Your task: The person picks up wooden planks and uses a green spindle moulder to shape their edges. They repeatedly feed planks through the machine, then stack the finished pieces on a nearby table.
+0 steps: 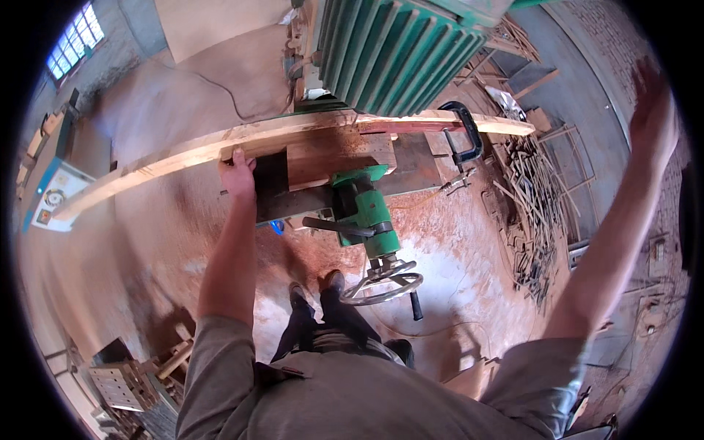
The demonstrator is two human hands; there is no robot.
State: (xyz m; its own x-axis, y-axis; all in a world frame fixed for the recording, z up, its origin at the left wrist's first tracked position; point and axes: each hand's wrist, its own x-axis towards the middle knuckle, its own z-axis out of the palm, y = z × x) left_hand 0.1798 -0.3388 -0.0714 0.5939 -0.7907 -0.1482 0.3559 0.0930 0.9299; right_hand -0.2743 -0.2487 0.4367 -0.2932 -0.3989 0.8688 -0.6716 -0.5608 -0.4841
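Wooden beam (161, 160), partly hidden by a green ribbed housing (403, 62), runs lengthwise left to right; left hand (238, 176) grips it (right hand (653, 110) dim, cannot tell its state).

Off to the right a tangled heap of thin wooden strips (533, 209) sprawls over the dusty floor (451, 253), a gridded window (76, 40) glows in the far left wall (144, 28), and a dark cable (233, 98) trails in a loose curve.

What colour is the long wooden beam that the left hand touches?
The long wooden beam is pale yellowish tan, seen best in the head view.
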